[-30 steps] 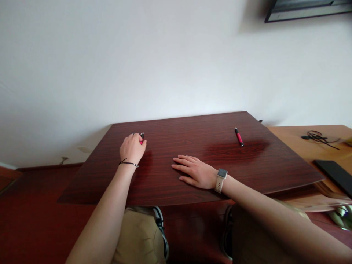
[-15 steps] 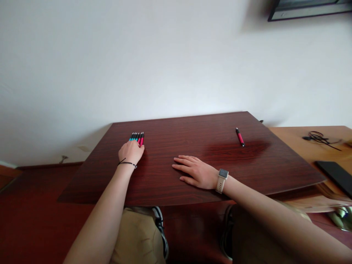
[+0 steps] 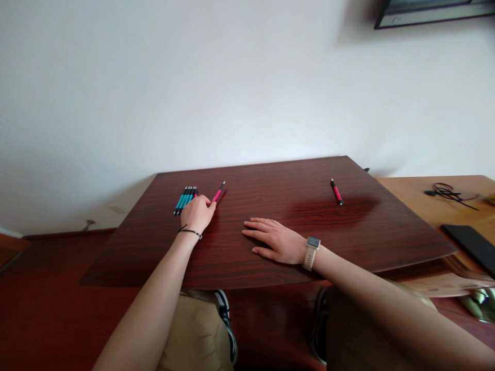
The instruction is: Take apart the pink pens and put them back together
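Between the thumb and fingers of my left hand point(image 3: 197, 212) is a pink pen point(image 3: 217, 194), tilted with its silver tip pointing up and to the right. Just left of that hand, several teal pens point(image 3: 182, 200) lie side by side on the dark wood table point(image 3: 270, 185). The end of another pink pen point(image 3: 196, 191) shows beside them, its lower part hidden behind my hand. My right hand point(image 3: 279, 241) rests palm down on the table, fingers spread, holding nothing. A separate pink pen with black ends point(image 3: 336, 192) lies at the right side of the tabletop.
A lighter wooden desk point(image 3: 410, 193) stands at the right, bearing a coiled black cable point(image 3: 448, 192) and a flat black object point(image 3: 469, 246). The white wall point(image 3: 247, 82) rises behind the table. Part of a dark-framed screen point(image 3: 433, 15) hangs at upper right.
My left hand has moved right, away from the row of pens, with one pink pen in its fingers. The teal pens are now more exposed. My right hand stays put.
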A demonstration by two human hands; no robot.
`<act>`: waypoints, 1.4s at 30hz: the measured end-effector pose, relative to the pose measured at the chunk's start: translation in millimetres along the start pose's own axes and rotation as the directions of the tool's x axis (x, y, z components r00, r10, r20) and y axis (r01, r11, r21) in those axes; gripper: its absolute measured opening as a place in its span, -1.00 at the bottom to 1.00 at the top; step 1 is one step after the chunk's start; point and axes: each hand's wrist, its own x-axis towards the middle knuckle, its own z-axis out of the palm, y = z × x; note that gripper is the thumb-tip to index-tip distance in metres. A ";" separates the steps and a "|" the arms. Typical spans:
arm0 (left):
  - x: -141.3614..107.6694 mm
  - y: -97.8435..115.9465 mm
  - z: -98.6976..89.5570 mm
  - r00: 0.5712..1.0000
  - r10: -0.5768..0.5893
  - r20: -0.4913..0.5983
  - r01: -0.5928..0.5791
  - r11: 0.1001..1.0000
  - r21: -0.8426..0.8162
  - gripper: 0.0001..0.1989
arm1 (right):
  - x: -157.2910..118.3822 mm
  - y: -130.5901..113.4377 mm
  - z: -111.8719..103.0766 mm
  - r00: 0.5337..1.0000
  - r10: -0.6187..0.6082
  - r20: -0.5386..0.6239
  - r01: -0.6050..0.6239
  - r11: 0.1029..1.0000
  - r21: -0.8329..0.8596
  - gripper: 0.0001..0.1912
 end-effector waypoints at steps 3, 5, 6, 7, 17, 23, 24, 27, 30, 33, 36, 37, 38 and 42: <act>-5.3 12.1 7.4 0.977 0.182 -0.108 -0.196 0.971 -0.136 -0.74 | 1.4 5.7 -4.1 0.991 0.085 -0.104 -0.071 0.989 0.126 -0.45; -10.5 21.7 10.2 0.936 0.300 -0.184 -0.335 0.920 -0.205 -0.78 | 1.9 13.8 -8.2 0.958 0.220 -0.182 -0.164 0.946 0.281 -0.49; -13.4 26.7 10.6 0.916 0.334 -0.225 -0.383 0.894 -0.233 -0.80 | 1.9 19.0 -10.7 0.929 0.305 -0.210 -0.210 0.901 0.380 -0.50; -16.5 31.7 10.5 0.896 0.360 -0.258 -0.423 0.868 -0.258 -0.82 | 1.6 24.4 -13.4 0.891 0.394 -0.226 -0.245 0.835 0.492 -0.50; -45.1 69.7 13.0 0.734 0.599 -0.320 -0.679 0.655 -0.331 -0.90 | -6.2 47.6 -38.1 0.605 0.768 -0.211 -0.055 0.305 0.951 -0.59; -46.2 71.1 19.5 0.766 0.550 -0.333 -0.642 0.632 -0.434 -0.93 | -4.4 47.6 -34.4 0.560 0.796 -0.230 -0.017 0.289 0.957 -0.62; -45.3 70.5 20.6 0.778 0.532 -0.334 -0.626 0.622 -0.470 -0.93 | -4.1 48.3 -33.3 0.543 0.810 -0.223 -0.010 0.272 0.962 -0.61; -42.4 68.8 23.9 0.811 0.473 -0.343 -0.579 0.568 -0.585 -0.91 | -3.3 50.4 -30.6 0.515 0.835 -0.193 0.000 0.225 0.974 -0.58; -39.7 67.8 25.9 0.847 0.419 -0.327 -0.522 0.540 -0.661 -0.90 | -2.1 49.8 -29.8 0.520 0.832 -0.194 -0.015 0.236 0.972 -0.57; -38.2 67.2 26.2 0.874 0.377 -0.306 -0.476 0.538 -0.696 -0.85 | -0.7 47.4 -29.8 0.534 0.820 -0.207 -0.046 0.273 0.961 -0.57; -37.9 66.8 26.3 0.882 0.362 -0.303 -0.459 0.509 -0.728 -0.82 | 0.3 46.6 -29.0 0.561 0.799 -0.217 -0.063 0.303 0.951 -0.54; -37.9 66.7 26.4 0.882 0.361 -0.302 -0.456 0.500 -0.736 -0.81 | 0.4 46.7 -28.5 0.569 0.792 -0.221 -0.070 0.314 0.947 -0.53; -38.0 66.5 26.6 0.883 0.360 -0.300 -0.454 0.494 -0.742 -0.80 | 0.4 46.9 -28.1 0.575 0.786 -0.227 -0.081 0.331 0.940 -0.51; -38.1 66.3 27.5 0.884 0.367 -0.290 -0.448 0.483 -0.753 -0.76 | 0.4 45.3 -27.4 0.601 0.754 -0.265 -0.163 0.440 0.883 -0.37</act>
